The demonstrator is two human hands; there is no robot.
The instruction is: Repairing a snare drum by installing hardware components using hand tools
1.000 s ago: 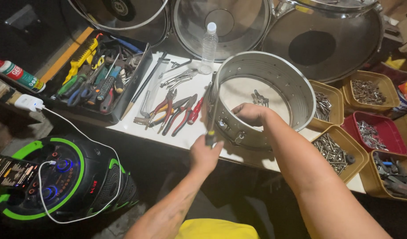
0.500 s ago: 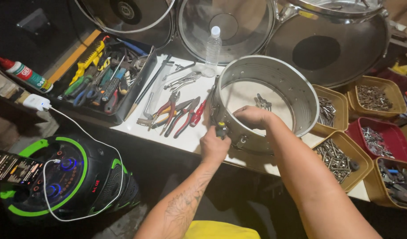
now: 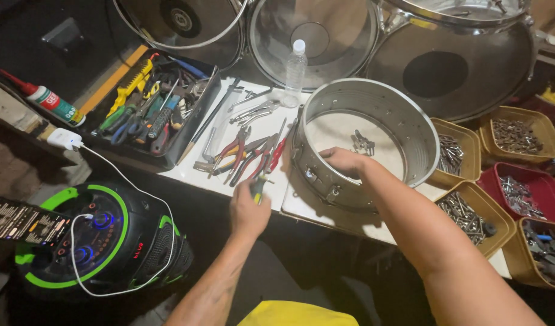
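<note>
At table edge: left hand clenched on screwdriver beside pliers; right hand gripping drum shell rim, fingers inside.

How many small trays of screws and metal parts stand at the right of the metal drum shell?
5. One tan tray beside the shell, one tan tray farther back, a red tray, a tan tray in front, and one tan tray cut by the right edge. More may lie outside the view.
</note>
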